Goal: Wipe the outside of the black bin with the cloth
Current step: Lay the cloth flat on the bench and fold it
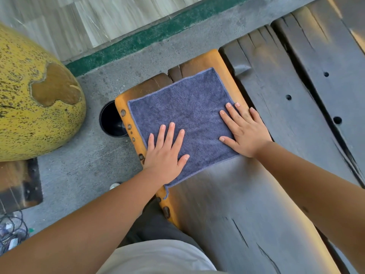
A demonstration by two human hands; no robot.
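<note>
A blue-grey cloth (185, 111) lies spread flat on the end of a wooden bench (246, 204). My left hand (165, 153) presses flat on the cloth's near left corner with straight, spread fingers. My right hand (244, 133) lies flat on the cloth's right edge, fingers straight too. The black bin (110, 120) stands on the concrete floor just left of the bench end. I look down into its open top, and the bench edge hides its right side.
A large yellow speckled rounded object (29, 95) sits on the floor left of the bin. More dark wooden planks (316, 86) run to the right of the bench. A tangle of cables (11, 230) lies at the lower left. A green strip (150, 34) borders the floor beyond.
</note>
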